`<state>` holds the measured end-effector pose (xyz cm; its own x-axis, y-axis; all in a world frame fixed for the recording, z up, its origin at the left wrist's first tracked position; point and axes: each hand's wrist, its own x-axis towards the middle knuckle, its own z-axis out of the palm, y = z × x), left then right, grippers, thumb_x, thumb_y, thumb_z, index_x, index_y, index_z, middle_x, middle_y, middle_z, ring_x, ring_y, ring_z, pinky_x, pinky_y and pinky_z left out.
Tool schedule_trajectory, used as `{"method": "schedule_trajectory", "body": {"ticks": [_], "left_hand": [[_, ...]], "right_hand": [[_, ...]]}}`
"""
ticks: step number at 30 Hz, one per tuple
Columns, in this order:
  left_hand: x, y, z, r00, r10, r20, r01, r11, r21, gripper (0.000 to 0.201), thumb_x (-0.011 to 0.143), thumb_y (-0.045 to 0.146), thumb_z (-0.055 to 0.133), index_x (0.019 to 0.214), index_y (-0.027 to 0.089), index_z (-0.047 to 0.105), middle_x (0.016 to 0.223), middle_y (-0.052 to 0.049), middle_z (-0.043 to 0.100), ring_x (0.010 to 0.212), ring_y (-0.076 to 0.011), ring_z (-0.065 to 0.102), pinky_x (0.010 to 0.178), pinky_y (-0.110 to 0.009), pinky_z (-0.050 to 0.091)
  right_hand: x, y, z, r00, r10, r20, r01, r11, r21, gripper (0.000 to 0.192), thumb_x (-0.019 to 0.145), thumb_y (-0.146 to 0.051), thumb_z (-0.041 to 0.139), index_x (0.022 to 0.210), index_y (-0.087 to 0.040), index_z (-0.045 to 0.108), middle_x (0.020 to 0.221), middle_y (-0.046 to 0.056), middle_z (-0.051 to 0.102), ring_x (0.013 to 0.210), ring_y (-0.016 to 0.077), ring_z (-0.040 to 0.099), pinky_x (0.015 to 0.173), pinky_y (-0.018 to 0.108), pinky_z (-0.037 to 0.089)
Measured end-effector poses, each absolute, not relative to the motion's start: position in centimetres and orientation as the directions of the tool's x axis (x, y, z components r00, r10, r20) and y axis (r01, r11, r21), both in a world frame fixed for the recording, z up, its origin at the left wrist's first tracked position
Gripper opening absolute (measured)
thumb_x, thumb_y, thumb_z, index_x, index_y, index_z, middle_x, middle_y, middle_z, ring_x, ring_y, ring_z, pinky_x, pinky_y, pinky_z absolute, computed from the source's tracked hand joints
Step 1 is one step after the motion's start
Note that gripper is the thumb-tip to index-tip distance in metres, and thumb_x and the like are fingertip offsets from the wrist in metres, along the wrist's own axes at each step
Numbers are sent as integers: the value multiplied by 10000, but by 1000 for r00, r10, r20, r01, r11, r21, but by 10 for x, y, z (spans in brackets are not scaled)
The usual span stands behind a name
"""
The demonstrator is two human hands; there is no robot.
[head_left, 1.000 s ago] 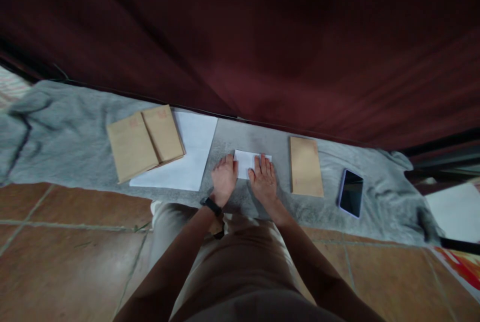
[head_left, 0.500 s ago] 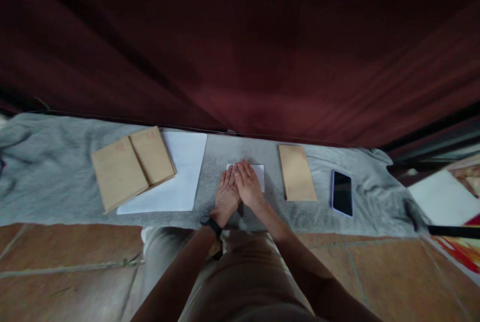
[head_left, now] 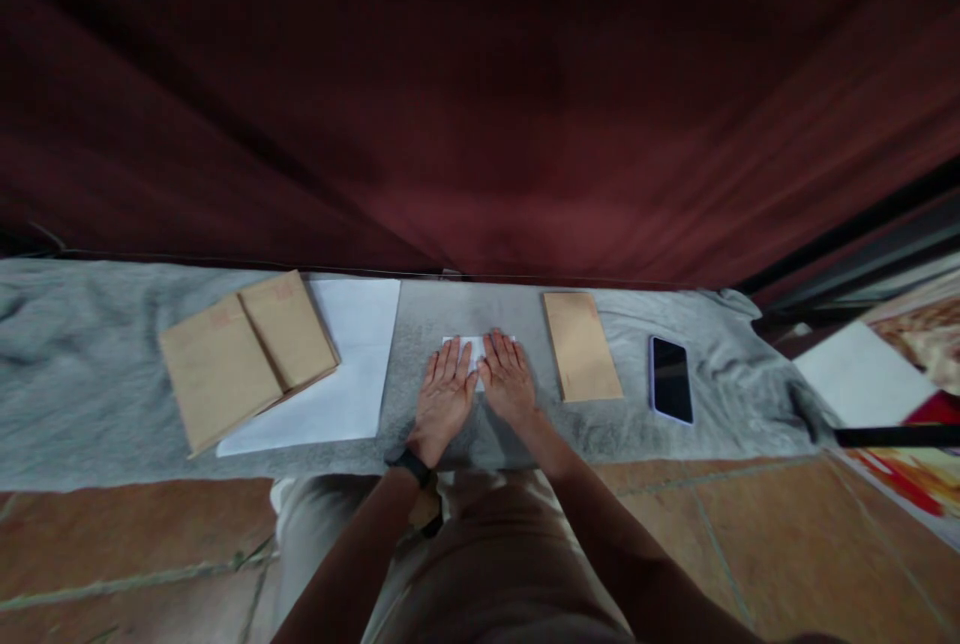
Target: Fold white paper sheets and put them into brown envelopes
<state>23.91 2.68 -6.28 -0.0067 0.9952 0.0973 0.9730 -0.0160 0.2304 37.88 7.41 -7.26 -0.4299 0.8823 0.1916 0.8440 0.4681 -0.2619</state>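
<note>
A small white piece of paper (head_left: 477, 352), seemingly folded, lies on the grey cloth in front of me, mostly covered by my hands. My left hand (head_left: 445, 394) presses flat on its left part, fingers stretched out and pointing away from me. On the right part rests my right hand (head_left: 508, 379), also flat with fingers extended. The two thumbs nearly meet over the middle of the paper. A dark watch (head_left: 409, 466) is on my left wrist.
Brown envelopes (head_left: 225, 364) overlap white paper sheets (head_left: 360, 364) at left. Another brown envelope (head_left: 583, 349) and a phone (head_left: 671, 381) lie to the right on the grey cloth (head_left: 495, 309). A dark red surface (head_left: 480, 124) rises behind; printed sheets show at far right.
My hands were together, the right overlapping the left. Now they have spread apart, side by side on the paper. The camera view has shifted slightly.
</note>
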Motion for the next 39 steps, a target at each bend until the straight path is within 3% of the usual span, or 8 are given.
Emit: {"method": "schedule_trajectory", "body": {"ticks": [5, 11, 17, 22, 27, 33, 39], "left_hand": [[233, 22, -63, -58, 992, 113, 973, 31, 227, 643, 1051, 430, 303, 1606, 105, 313, 1660, -153, 330, 1566, -261, 254, 1279, -475, 230], [227, 17, -65, -87, 989, 123, 975, 59, 215, 624, 1060, 420, 297, 1601, 110, 321, 1654, -145, 348, 1564, -252, 260, 1284, -468, 209], [244, 27, -60, -75, 984, 159, 981, 45, 187, 601, 1066, 371, 279, 1530, 17, 423, 1616, -206, 396, 1556, -295, 276, 1285, -497, 195], [261, 37, -62, 0, 992, 125, 978, -26, 206, 563, 1062, 360, 321, 1559, 112, 417, 1658, -151, 338, 1559, -274, 271, 1281, -484, 224], [259, 37, -68, -10, 991, 132, 979, -17, 204, 592, 1054, 366, 342, 1579, 93, 370, 1667, -174, 307, 1565, -283, 251, 1281, -496, 213], [255, 35, -68, 44, 994, 100, 979, -63, 193, 597, 990, 163, 339, 1578, 67, 359, 1666, -165, 319, 1573, -251, 226, 1292, -460, 196], [247, 34, -69, -10, 991, 135, 971, -23, 239, 583, 1032, 242, 286, 1587, 74, 344, 1661, -143, 339, 1572, -246, 234, 1289, -464, 202]], "right_hand": [[391, 73, -76, -382, 897, 223, 865, 432, -255, 580, 1080, -378, 377, 1575, -75, 377, 1630, 200, 361, 1520, 302, 345, 1227, 536, 294], [406, 69, -77, -362, 903, 230, 882, 412, -229, 601, 1079, -386, 368, 1576, -49, 366, 1621, 198, 381, 1511, 302, 356, 1231, 505, 284], [409, 69, -81, -367, 891, 268, 883, 424, -201, 582, 1077, -358, 380, 1574, -57, 375, 1615, 193, 397, 1505, 304, 365, 1222, 507, 286], [410, 69, -83, -373, 890, 264, 879, 430, -208, 559, 1071, -316, 391, 1554, -35, 403, 1608, 203, 403, 1504, 317, 368, 1220, 518, 294], [399, 74, -70, -333, 919, 211, 884, 382, -271, 515, 1066, -257, 369, 1515, -22, 463, 1588, 209, 435, 1496, 315, 388, 1240, 537, 271], [368, 72, -66, -500, 838, 219, 758, 546, -356, 507, 1078, -253, 310, 1530, -77, 458, 1598, 154, 446, 1510, 219, 372, 1243, 425, 325], [387, 68, -79, -480, 843, 244, 802, 534, -267, 539, 1089, -332, 340, 1566, -87, 401, 1629, 155, 392, 1529, 269, 331, 1244, 497, 287]]}}
